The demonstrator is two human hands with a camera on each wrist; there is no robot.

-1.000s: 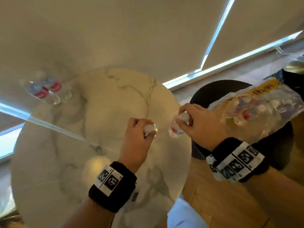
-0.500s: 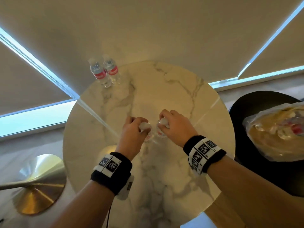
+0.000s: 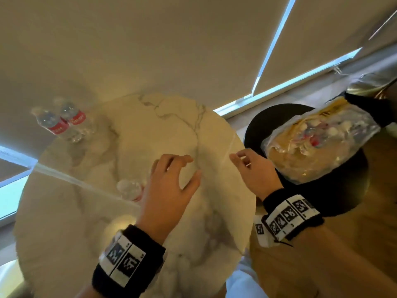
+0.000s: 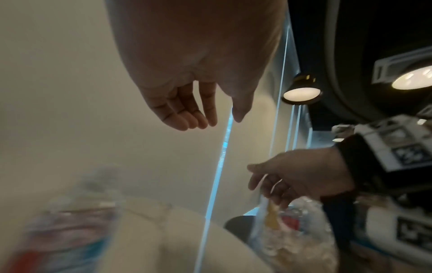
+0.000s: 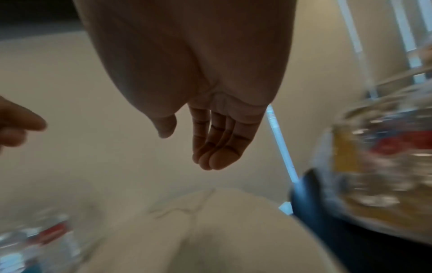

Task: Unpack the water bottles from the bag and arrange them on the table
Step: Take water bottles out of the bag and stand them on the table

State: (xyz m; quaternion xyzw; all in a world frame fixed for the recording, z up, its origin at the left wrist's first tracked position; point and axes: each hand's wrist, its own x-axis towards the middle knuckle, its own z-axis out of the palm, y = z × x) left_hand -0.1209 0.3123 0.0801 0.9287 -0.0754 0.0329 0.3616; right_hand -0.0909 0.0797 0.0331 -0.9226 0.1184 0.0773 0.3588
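Two clear water bottles with red labels [image 3: 64, 123] stand together at the far left of the round marble table [image 3: 163, 130]. Another clear bottle [image 3: 129, 189] stands mid-table, partly hidden behind my left hand [image 3: 187, 168], which hovers open and empty just right of it. My right hand [image 3: 240, 162] is also open and empty, above the table's right edge, close to the clear plastic bag [image 3: 318, 143] of bottles. Both wrist views show relaxed, empty fingers [image 4: 194, 118] [image 5: 210, 147]. The bag [image 5: 378, 166] and the bottles [image 5: 35, 245] appear blurred there.
The bag lies on a round black stool [image 3: 268, 119] to the right of the table. Closed beige blinds [image 3: 150, 50] hang behind the table. Wooden floor [image 3: 343, 265] shows at the lower right.
Both hands held bottles by their caps over the table half a second ago. Now they have let go, opened, and moved right toward the bag.
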